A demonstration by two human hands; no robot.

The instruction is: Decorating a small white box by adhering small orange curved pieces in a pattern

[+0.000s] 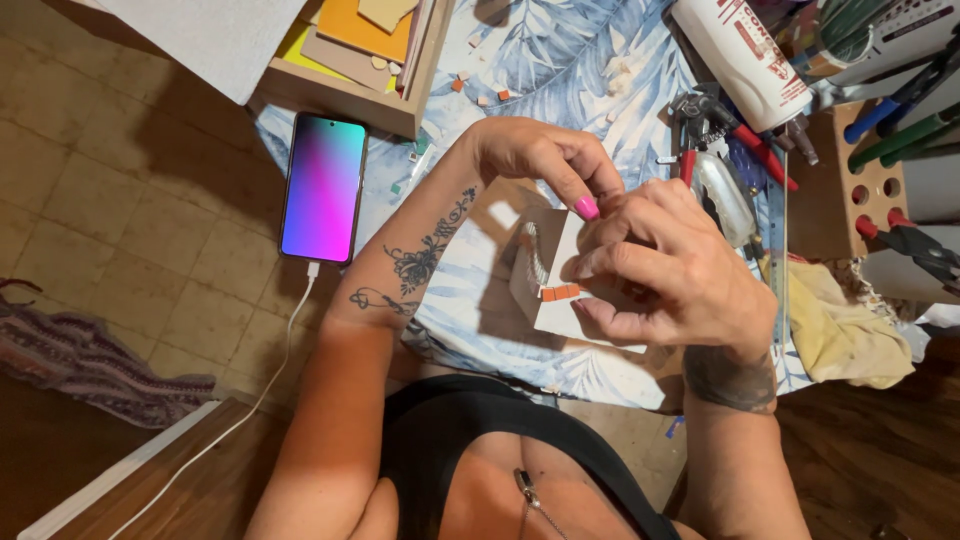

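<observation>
Both hands [600,235] gripping white box [550,290], tilted, orange tile strip [561,292] running sideways

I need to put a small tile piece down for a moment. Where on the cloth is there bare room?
The leaf-print cloth is bare between the wooden tray and the white tube, apart from a few small chips. A narrower strip lies between the phone and the left forearm. Right of the right hand, pliers, tool rack and yellow rag crowd it.

right hand [665,265] hides much of the white box [555,290]; glue tube [745,55] cut off at top.
</observation>
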